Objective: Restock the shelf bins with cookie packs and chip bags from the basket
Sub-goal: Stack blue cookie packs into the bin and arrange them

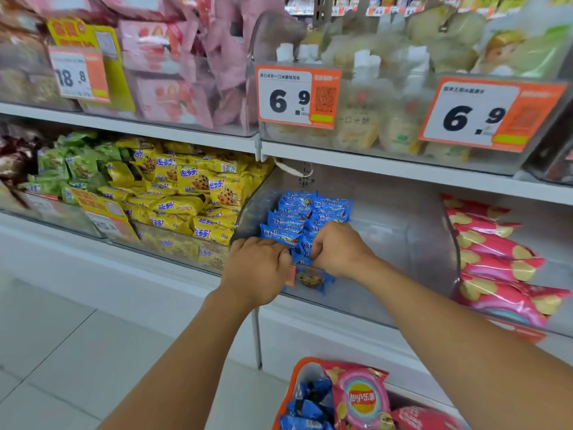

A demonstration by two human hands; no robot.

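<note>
Blue cookie packs (305,214) stand in rows inside a clear shelf bin (387,243) on the middle shelf. My left hand (257,268) and my right hand (338,249) both reach over the bin's front edge, fingers curled on the nearest blue packs. One blue pack (313,279) lies at the bin's front, below my hands. At the bottom edge, an orange-rimmed basket (297,377) holds more blue cookie packs (307,408) and pink chip bags (361,398).
Left of the blue packs, a bin holds yellow cookie packs (192,193), with green packs (77,162) further left. Pink chip bags (493,262) fill the bin on the right. The upper shelf carries pink snack packs and price tags (297,96). White floor tiles lie at lower left.
</note>
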